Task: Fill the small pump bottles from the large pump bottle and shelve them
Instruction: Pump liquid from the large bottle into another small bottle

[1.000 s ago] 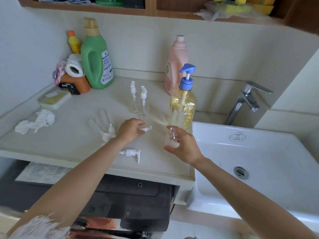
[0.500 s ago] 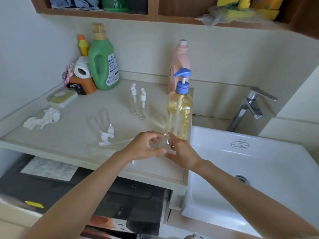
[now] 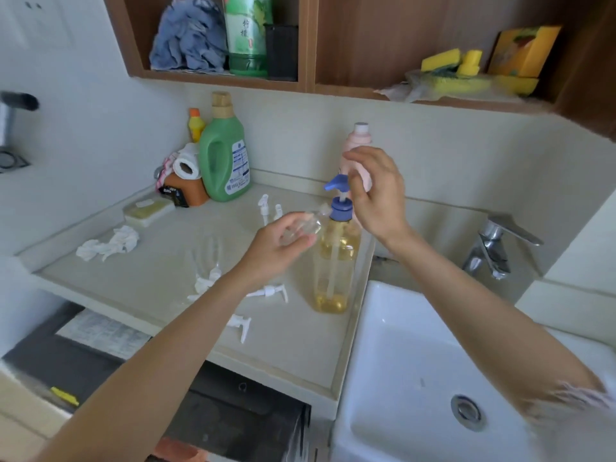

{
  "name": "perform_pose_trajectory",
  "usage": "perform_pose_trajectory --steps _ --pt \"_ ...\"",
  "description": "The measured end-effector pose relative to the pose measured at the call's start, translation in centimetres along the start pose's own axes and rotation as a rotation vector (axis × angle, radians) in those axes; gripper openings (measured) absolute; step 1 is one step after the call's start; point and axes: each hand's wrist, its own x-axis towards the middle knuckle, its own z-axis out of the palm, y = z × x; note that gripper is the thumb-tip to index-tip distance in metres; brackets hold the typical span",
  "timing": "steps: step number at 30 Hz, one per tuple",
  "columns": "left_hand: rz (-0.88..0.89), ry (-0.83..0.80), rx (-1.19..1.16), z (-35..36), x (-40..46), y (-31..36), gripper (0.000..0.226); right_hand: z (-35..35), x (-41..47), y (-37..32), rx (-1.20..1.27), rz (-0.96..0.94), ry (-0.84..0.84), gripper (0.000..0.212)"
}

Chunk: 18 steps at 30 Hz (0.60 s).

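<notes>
the white basin [image 3: 416, 345] is sitting at the right, and the beige counter [image 3: 140, 278] beside it is serving as the work surface, so any drip is likely landing on something wipeable. above, the wooden shelf [image 3: 333, 86] is waiting for the filled bottles; it is already carrying a blue cloth [image 3: 188, 35], a green bottle and yellow sponges [image 3: 450, 60].

the large pump bottle [image 3: 335, 261] is standing upright at the counter's right edge, just beside the basin, close enough for both hands to be working over it. it is a clear bottle, showing amber liquid, with a blue pump head [image 3: 336, 185] whose spout is pointing left toward the small bottle.

the right hand [image 3: 376, 195] is hovering at the pump head with fingers loosely spread and a little curled, not gripping anything; it appears to be getting ready to press down. the left hand [image 3: 276, 248] is curling its fingers and thumb around a small clear bottle [image 3: 305, 226], tilting it so its open neck is sitting just under the spout, apparently to catch the liquid. that bottle is looking empty and uncapped.

two more small bottles [image 3: 270, 210] are standing capped farther back, others are lying on their sides near the left forearm, and loose white pump tops [image 3: 271, 291] are lying on the counter close to the front, presumably set within reach for recapping.
</notes>
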Motion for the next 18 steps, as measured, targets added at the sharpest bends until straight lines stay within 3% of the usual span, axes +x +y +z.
perform_pose_trajectory --steps 4,10,18 --pt "-0.004 0.101 -0.02 1.5 0.6 1.3 0.038 0.8 -0.8 1.6 0.082 0.046 -0.111 0.038" --pt "-0.022 0.26 -0.06 2.7 0.2 1.8 0.056 0.7 -0.6 2.5 0.276 0.035 -0.089 0.032" --pt "0.011 0.38 -0.069 4.1 -1.2 3.2 0.033 1.2 -0.4 3.3 0.422 0.037 -0.105 0.016"
